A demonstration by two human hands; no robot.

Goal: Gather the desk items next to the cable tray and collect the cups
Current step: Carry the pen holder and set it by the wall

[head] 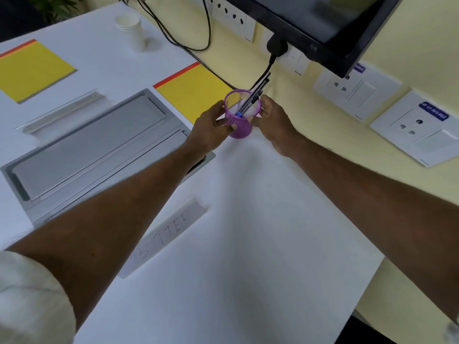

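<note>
I see both bare arms reaching forward over a white surface toward a purple mesh pen holder. The left hand wraps the holder's left side, its fingers curled across the front of the mesh and pressing on it. The right hand sits against the holder's right side; its fingers are hidden behind the holder, so I cannot tell whether they grip it. Dark pens lean out of the holder toward the upper right, and a small blue cap shows inside it. Whether the holder's base touches the surface I cannot tell.

Just left of the holder lies a grey metal cable tray set into the surface, lid closed. A yellow notepad with a red edge lies just beyond the tray, touching the holder's far side in this view. A second yellow notepad lies well apart at far left. A stack of white paper cups stands upright at the far edge. A white name card with handwriting lies between my arms. A black monitor hangs above wall sockets, with black cables trailing down.
</note>
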